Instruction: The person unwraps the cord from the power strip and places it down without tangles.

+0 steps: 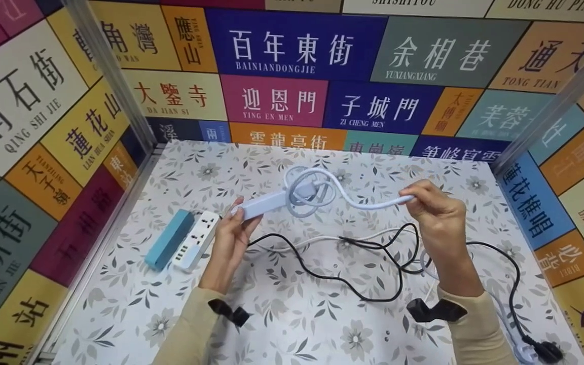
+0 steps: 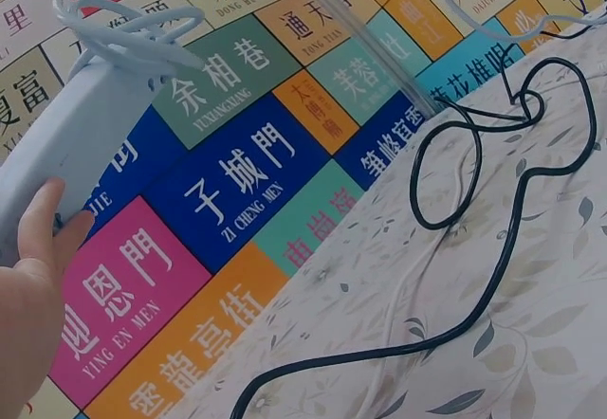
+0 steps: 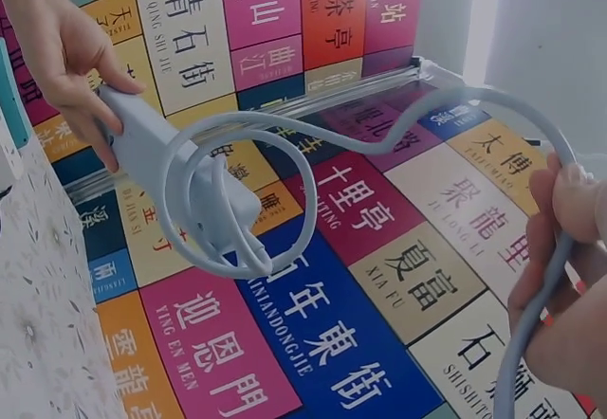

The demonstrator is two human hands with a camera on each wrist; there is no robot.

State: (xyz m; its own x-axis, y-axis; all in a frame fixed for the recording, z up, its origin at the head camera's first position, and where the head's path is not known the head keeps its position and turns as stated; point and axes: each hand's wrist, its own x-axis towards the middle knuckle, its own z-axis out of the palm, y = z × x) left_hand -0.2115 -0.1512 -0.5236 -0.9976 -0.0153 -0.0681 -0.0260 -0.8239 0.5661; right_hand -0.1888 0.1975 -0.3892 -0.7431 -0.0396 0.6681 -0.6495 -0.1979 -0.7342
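Note:
A pale blue-white power strip (image 1: 264,204) is held up off the table by my left hand (image 1: 232,228), thumb on one face and fingers behind. Its cord (image 1: 312,175) loops loosely around the strip's far end, as the right wrist view also shows. From those loops the cord runs across to my right hand (image 1: 436,215), which pinches it between thumb and fingers (image 3: 560,201). Just left of my left hand lie a white power strip (image 1: 195,241) with several sockets and a teal power strip (image 1: 169,240), side by side on the table.
A black cord (image 1: 322,276) winds over the flowered table (image 1: 322,324) to a black plug (image 1: 548,351) at the front right. A white cord (image 1: 317,238) crosses beneath it. Panels with printed signs (image 1: 292,45) stand around the back and sides.

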